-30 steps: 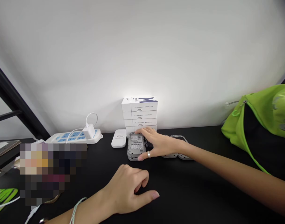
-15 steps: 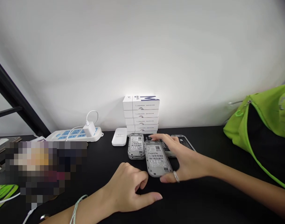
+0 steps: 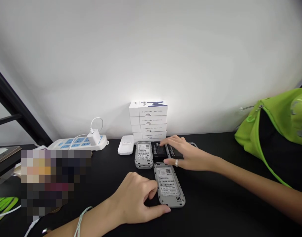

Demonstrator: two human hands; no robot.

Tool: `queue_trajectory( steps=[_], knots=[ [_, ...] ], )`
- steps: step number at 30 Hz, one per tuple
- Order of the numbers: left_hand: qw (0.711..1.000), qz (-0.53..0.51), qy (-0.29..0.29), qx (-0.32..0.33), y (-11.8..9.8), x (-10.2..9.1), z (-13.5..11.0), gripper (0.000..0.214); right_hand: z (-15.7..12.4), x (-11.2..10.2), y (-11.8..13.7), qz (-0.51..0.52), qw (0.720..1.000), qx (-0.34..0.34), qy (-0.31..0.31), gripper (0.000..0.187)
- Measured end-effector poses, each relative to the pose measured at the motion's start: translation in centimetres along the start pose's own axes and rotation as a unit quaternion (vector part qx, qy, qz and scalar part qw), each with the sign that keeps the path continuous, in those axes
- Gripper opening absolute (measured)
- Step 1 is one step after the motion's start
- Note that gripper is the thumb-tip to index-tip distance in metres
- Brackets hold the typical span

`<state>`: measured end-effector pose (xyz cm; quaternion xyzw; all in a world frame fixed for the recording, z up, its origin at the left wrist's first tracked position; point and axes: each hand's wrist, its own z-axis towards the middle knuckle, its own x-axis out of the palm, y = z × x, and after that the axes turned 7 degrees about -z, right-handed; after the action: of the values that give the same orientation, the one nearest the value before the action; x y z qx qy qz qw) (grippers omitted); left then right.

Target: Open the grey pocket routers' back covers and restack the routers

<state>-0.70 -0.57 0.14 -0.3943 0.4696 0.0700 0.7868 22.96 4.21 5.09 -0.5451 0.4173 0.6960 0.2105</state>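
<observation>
Near counter (image 3: 215, 210) edge: grey pocket Wi-Fi unit (image 3: 168, 186), label up — left hand (image 3: 132, 197) loosely curled, touching its left side.
Far centre: right hand (image 3: 188, 154) spread flat on black 3000 mAh batteries (image 3: 161, 150) — second grey unit (image 3: 143, 154) just left.

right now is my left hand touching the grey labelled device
Touching: the head view shows the left hand with its fingertips against the left edge of the grey labelled device.

Grey rectangular plastic device casing (image 3: 178, 201): smooth, matt, bearing a white paper label (image 3: 167, 186). White cardboard boxes (image 3: 148, 120): smooth, satin. Black tabletop (image 3: 215, 204): matt. Lime-green fabric bag (image 3: 282, 121): faint sheen. White plastic power strip (image 3: 78, 144): glossy.
</observation>
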Motion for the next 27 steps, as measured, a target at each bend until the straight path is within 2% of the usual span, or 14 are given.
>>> queue_trajectory(
  steps=[4,8,12,15,19,24,27],
  knots=[
    [1.0,0.001,0.005,-0.016,0.0,0.0,-0.1,0.05,2.2,0.3,-1.0,-0.04,0.999,-0.004,0.026,0.063],
    [1.0,-0.002,0.008,-0.017,0.1,0.1,-0.1,0.051,3.1,1.3,-1.1,-0.042,0.999,0.01,0.005,0.055],
    [1.0,0.004,0.013,-0.02,0.2,0.1,-0.2,0.051,3.0,1.4,-1.1,-0.029,0.999,0.036,-0.016,0.067],
    [1.0,0.001,0.014,-0.024,0.2,0.1,-0.1,0.051,2.1,0.9,-0.7,-0.021,0.998,0.044,-0.04,0.073],
    [1.0,-0.004,0.01,-0.025,0.2,0.1,0.1,0.051,-0.5,0.7,0.6,0.01,0.998,0.031,-0.059,0.069],
    [0.999,-0.009,0.015,-0.036,0.0,0.1,0.1,0.051,-3.4,1.8,1.8,0.063,0.998,0.019,0.021,0.068],
    [0.999,-0.006,0.017,-0.028,0.0,0.1,0.1,0.049,-4.0,1.8,2.2,0.06,0.997,0.007,0.057,0.058]
  ],
)
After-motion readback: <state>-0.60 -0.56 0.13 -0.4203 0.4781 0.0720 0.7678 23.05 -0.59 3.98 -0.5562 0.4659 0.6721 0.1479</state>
